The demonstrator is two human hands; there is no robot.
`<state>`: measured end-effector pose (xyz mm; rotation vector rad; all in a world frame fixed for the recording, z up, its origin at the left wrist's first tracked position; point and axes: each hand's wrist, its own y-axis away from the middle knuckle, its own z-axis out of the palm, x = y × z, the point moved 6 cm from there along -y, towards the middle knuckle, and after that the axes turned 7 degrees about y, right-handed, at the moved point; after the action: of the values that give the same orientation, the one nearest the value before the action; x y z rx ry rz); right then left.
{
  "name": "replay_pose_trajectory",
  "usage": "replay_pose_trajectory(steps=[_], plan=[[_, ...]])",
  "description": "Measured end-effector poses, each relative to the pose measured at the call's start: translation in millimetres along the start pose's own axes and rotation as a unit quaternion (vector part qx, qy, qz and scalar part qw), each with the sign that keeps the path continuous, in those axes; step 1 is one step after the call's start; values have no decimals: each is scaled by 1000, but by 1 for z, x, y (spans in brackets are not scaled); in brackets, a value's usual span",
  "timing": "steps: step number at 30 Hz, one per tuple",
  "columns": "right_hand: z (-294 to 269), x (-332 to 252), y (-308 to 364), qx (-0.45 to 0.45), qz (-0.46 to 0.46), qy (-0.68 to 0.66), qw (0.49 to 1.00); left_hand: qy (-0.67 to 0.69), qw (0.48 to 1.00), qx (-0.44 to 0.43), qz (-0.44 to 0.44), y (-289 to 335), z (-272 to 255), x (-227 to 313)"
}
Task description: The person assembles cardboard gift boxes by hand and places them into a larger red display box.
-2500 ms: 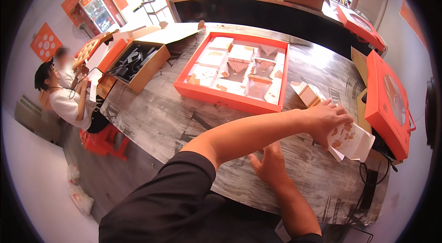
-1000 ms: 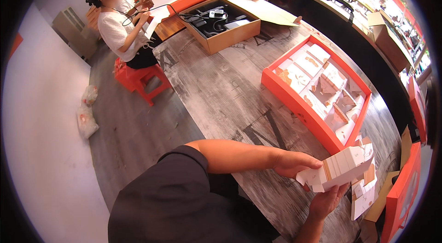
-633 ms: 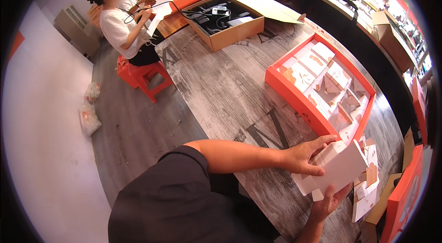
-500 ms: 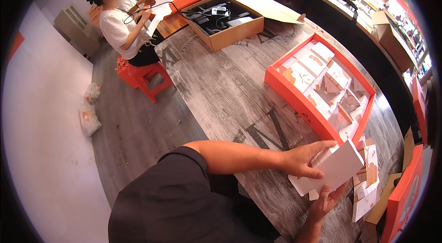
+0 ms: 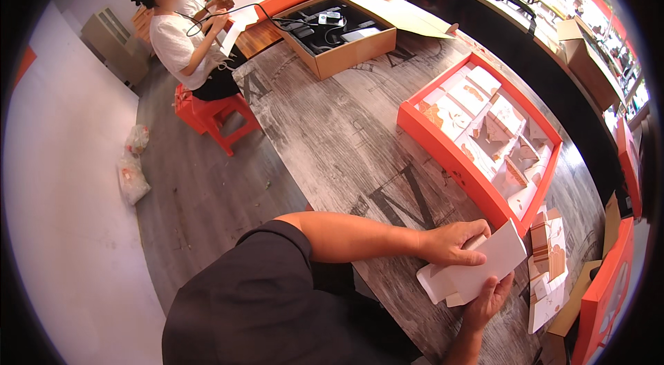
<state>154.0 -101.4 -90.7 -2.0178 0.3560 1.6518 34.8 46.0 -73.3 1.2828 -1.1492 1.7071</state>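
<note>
A white folded cardboard piece [image 5: 492, 263] is held between my two hands above the near right part of the table. My left hand [image 5: 453, 244] grips its upper left side, thumb on the white face and fingers curled over the edge. From below, my right hand [image 5: 488, 301] holds the lower right side with its thumb on the face. Flaps stick out at the piece's lower left end. Just beyond it lies an open red box [image 5: 449, 166] with printed white card dividers [image 5: 501, 116] inside. Folded printed card pieces [image 5: 548, 292] lie to the right of my right hand.
A brown carton [image 5: 356, 57] with cables and black devices stands at the table's far end. Two people sit beyond it, the nearer on a red stool [image 5: 221, 119]. A black partition [image 5: 470, 26] borders the right. Another red box [image 5: 603, 296] leans at the right edge.
The white cardboard piece has shifted slightly left and turned a little. My left fingers, stretched out before, are now curled over its edge. My right hand has moved slightly with it.
</note>
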Motion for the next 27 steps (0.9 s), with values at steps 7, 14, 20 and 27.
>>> replay_pose_trajectory(steps=[7, 14, 20, 27], plan=[[8, -10, 2, 13, -18, 13, 1000, -27, 997, 7, 78, -1, 1, 1], [20, -17, -5, -27, -3, 1, 1000, 23, 996, 74, 35, 2, -12, 5], [23, -23, -8, -40, 4, -91, 995, 286, 950, 117, -35, -3, -14, 2], [39, 1, 13, -130, 188, -313, 922, 275, 956, 100, -3, 4, -12, 1]])
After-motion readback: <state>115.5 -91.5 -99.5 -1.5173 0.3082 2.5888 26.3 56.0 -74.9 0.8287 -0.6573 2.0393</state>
